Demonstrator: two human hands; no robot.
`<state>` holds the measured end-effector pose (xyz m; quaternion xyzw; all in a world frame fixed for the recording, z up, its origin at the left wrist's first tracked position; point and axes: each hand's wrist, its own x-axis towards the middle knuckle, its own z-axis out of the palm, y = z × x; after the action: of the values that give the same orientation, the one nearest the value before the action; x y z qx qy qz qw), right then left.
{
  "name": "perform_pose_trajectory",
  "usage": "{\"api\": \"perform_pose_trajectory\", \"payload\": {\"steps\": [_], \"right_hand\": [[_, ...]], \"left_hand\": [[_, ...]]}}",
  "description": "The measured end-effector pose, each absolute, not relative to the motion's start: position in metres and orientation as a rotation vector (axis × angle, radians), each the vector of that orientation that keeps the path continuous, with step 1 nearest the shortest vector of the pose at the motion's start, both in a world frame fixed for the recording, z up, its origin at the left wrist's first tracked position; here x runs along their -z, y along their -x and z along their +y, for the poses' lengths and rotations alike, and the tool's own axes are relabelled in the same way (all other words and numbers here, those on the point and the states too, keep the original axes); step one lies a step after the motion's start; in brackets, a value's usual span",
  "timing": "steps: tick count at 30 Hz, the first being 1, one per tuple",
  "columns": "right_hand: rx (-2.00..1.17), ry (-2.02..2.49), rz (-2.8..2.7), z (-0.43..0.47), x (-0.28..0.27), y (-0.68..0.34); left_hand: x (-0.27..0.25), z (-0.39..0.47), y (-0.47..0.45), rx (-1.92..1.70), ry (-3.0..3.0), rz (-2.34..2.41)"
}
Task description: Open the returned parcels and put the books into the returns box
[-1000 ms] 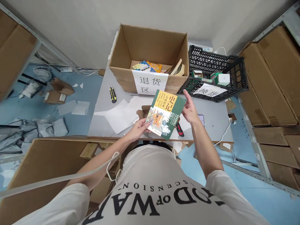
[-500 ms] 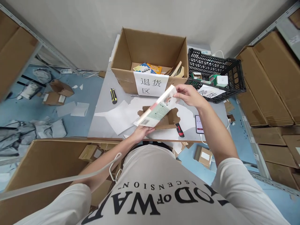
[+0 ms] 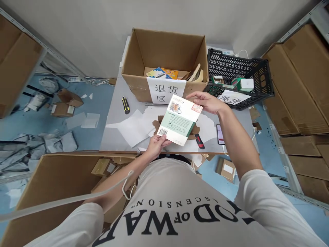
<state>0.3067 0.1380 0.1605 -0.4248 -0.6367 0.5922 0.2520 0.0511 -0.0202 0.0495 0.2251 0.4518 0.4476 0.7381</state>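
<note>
A white and green book (image 3: 178,120) is held tilted above the table, its printed face with a barcode turned up. My left hand (image 3: 156,145) pinches its lower left corner, thumb on top. At the upper right corner, my right hand (image 3: 207,102) has its fingers stretched out over the book's top edge; whether they touch it I cannot tell. Beneath the book lies a small opened cardboard box (image 3: 196,130), mostly hidden. A red and black box cutter (image 3: 199,141) rests just right of that box.
At the back stands a large cardboard box (image 3: 137,87) containing several books. A black plastic crate (image 3: 266,80) with small boxes sits to its right. On the table are a yellow and black cutter (image 3: 125,105), white paper (image 3: 132,128) and a phone (image 3: 220,134). Carton stacks (image 3: 293,82) line the right side.
The book has turned from steeply tilted to nearly flat, its printed face now toward me. My right hand's fingers have loosened from its upper corner, while my left hand keeps hold.
</note>
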Motion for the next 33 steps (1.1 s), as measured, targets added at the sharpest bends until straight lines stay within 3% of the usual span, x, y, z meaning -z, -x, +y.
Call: {"api": "perform_pose_trajectory", "payload": {"steps": [9, 19, 22, 29, 33], "right_hand": [[-1.693, 1.109, -1.673, 0.131, -0.142, -0.324], [-1.278, 0.899, -2.052, 0.146, -0.174, -0.307], [-1.294, 0.840, -2.121, 0.154, -0.185, -0.297], [-1.297, 0.988, -2.095, 0.165, -0.212, -0.278], [-1.307, 1.133, -2.027, 0.169, -0.201, -0.274]], "left_hand": [[-0.050, -0.021, -0.052, -0.889, -0.465, 0.952], [-0.059, -0.016, -0.062, -0.915, -0.417, 0.997], [-0.063, -0.015, -0.065, -0.899, -0.416, 0.954], [-0.066, -0.008, -0.056, -0.832, -0.635, 0.858], [-0.061, -0.010, -0.055, -0.882, -0.803, 0.943]]}}
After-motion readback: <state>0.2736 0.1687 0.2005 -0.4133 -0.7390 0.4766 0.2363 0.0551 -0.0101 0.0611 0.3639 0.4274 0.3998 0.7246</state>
